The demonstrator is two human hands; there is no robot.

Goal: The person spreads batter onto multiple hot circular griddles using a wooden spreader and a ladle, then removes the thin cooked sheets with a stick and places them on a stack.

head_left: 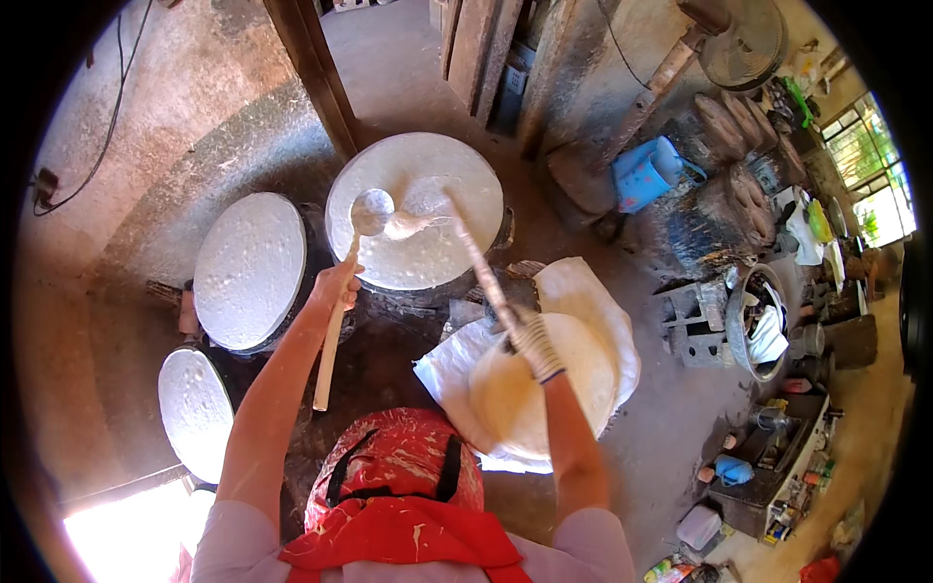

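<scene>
My left hand [337,285] is closed around the wooden handle of a ladle [328,364]. The ladle's round bowl rests on or just over a large round pan [428,260] coated with white batter. Wearing a striped knit glove, my right hand [533,340] grips a long wrapped stick [483,270]. The stick slants up over the same pan, its far end smeared by motion. Beside the ladle bowl lies a pale, blurred patch [408,225] on the batter; I cannot tell what it is. Under my right forearm a pile of thin round flatbreads [505,403] lies on white sheeting [573,282].
Two more batter-coated pans, one larger [250,272] and one smaller [194,413], stand to the left. A wooden post [311,73] rises behind. On the right are a blue bucket [646,175], stacked blocks [695,321], a metal basin [739,335] and a cluttered low shelf [768,466].
</scene>
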